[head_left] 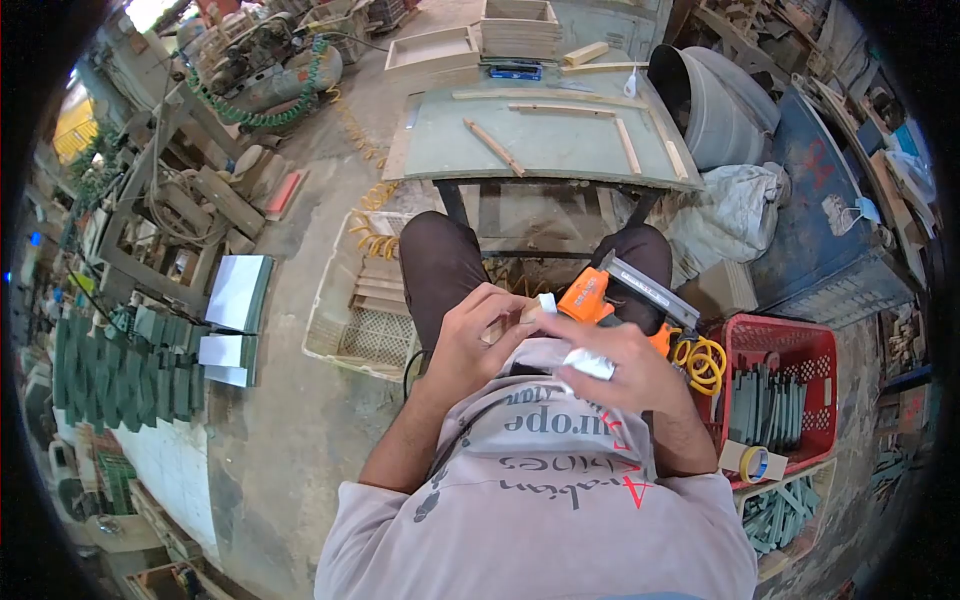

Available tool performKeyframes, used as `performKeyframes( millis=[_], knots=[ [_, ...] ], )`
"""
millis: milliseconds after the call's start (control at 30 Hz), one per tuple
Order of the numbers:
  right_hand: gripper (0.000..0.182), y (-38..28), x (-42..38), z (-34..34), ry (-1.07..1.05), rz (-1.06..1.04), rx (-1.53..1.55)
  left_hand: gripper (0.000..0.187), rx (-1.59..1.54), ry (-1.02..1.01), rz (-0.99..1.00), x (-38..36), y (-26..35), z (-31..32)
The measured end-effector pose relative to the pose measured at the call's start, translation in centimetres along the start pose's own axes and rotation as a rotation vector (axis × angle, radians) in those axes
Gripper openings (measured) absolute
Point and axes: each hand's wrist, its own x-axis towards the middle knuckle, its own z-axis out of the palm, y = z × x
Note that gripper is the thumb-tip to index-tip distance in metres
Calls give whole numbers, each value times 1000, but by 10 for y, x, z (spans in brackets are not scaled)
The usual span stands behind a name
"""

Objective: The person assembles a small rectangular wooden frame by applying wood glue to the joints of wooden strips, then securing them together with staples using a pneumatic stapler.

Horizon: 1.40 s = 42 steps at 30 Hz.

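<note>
I am seated, looking down at my lap. My left hand [478, 335] and my right hand [612, 365] meet in front of my chest around a small white object [547, 301] pinched at the fingertips. My right hand also grips a crumpled white piece [590, 364]. An orange nail gun [600, 298] with a grey metal magazine lies across my right thigh, just beyond my right hand. A yellow coiled air hose [706, 362] hangs off its right side.
A green-topped work table [545, 140] with thin wooden strips stands ahead of my knees. A white plastic crate [360, 300] sits at left, a red crate [790, 385] of green pieces and a tape roll [753, 463] at right. Stacks of green pieces [120, 370] line the left floor.
</note>
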Motion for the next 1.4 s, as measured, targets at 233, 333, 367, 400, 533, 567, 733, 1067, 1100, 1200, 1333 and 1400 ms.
performKeyframes(
  millis=[233, 333, 367, 400, 533, 567, 733, 1067, 1100, 1200, 1333, 1400],
  knots=[
    [50, 5, -7, -6, -13, -48, -54, 23, -69, 22, -45, -3, -6, -2],
    [50, 0, -9, -9, 36, 139, -45, 22, -32, -9, -60, -3, -3, -2],
    [50, -4, -4, -9, 63, 181, -50, 22, -33, -13, -58, -3, -1, -1],
    [50, -4, -3, -8, 66, 180, -53, 22, -38, -32, -51, -2, 0, -1],
    [45, 2, -1, -8, -36, 3, 32, 21, -60, -33, -37, -3, -3, -2],
    [44, -3, -5, -13, -76, 72, 144, 21, -59, -33, -41, -3, -2, -3],
    [43, 2, -4, -20, 42, 209, 224, 21, -50, -64, -13, -5, 0, -7],
    [46, 8, -4, -11, -5, 28, 185, 22, -84, -75, -1, -7, -5, -3],
    [48, 8, -3, -14, 16, 89, 171, 23, -81, -82, 1, -7, -3, -3],
    [51, 15, 0, -12, 49, 47, 112, 22, -75, -91, 10, -4, 1, -4],
    [44, 13, -1, -6, -75, 13, 166, 23, -80, -95, 46, -5, -5, -3],
    [40, 9, -3, -13, -194, 44, 197, 23, -74, -101, 49, -5, -6, -3]
  ],
)
